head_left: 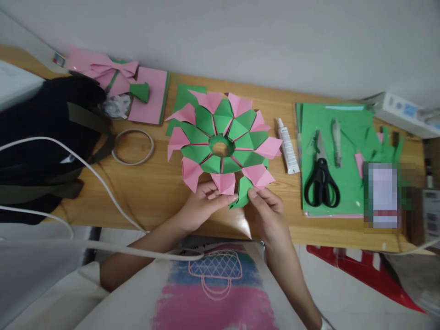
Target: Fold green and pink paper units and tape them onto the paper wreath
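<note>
A paper flower ring [244, 140] of folded green sections with pink pointed tips is held over the wooden table, its centre an open hole. At its near edge a folded green paper piece [244, 190] sits between two pink tips. My right hand [270, 211] pinches this piece from the right between thumb and fingers. On the other side my left hand [202, 206] is closed, its thumb against the green piece's left edge. The left fingers reach behind a pink tip and are partly hidden.
Right of the ring lie a white glue tube [288, 146], black-handled scissors [321, 178] and a cutter [336, 142] on green paper sheets [354, 192]. On the left are a tape roll [151, 149], pink paper [151, 96], a black bag [44, 128] and a white cable [103, 188].
</note>
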Demonstrator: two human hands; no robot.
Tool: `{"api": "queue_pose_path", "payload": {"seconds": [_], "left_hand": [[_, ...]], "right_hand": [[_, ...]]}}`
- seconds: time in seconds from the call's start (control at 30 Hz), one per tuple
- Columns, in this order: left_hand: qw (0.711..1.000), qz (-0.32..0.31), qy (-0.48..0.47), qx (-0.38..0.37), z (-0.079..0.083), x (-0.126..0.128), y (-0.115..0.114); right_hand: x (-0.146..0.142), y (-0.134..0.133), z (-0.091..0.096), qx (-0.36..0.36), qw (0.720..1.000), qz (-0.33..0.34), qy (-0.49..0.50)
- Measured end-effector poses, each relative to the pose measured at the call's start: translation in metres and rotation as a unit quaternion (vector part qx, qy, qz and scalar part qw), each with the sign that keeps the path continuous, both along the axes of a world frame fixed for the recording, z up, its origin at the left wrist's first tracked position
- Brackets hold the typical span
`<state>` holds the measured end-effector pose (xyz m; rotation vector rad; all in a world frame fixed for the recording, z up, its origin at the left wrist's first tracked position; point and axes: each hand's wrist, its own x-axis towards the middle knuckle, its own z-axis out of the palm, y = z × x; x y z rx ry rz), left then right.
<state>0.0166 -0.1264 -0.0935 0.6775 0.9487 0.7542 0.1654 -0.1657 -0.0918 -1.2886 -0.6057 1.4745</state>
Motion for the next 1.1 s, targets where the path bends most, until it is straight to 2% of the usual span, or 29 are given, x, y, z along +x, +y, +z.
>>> {"api": "queue_pose_path", "payload": {"seconds": [0.3,0.47,0.6,0.83,1.1], "left_hand": [[0.993,0.013,0.095,0.064,0.003,-0.003,-0.001],[0.995,0.013,0.069,0.066,0.004,-0.002,-0.002],[0.996,0.003,0.063,0.062,0.003,0.000,-0.003],[0.999,-0.011,0.014,0.046,0.005,0.008,-0.007],[0.999,0.008,-0.041,0.010,0.005,0.017,-0.010]], "right_hand": [[0.001,-0.001,0.000,-0.019,0.999,-0.005,0.034],[0.001,-0.003,0.001,-0.050,0.996,-0.031,0.065],[0.001,-0.004,0.005,-0.040,0.997,-0.014,0.070],[-0.009,-0.006,0.029,-0.017,0.999,0.025,-0.032],[0.001,-0.011,0.021,0.014,0.997,0.005,-0.080]]}}
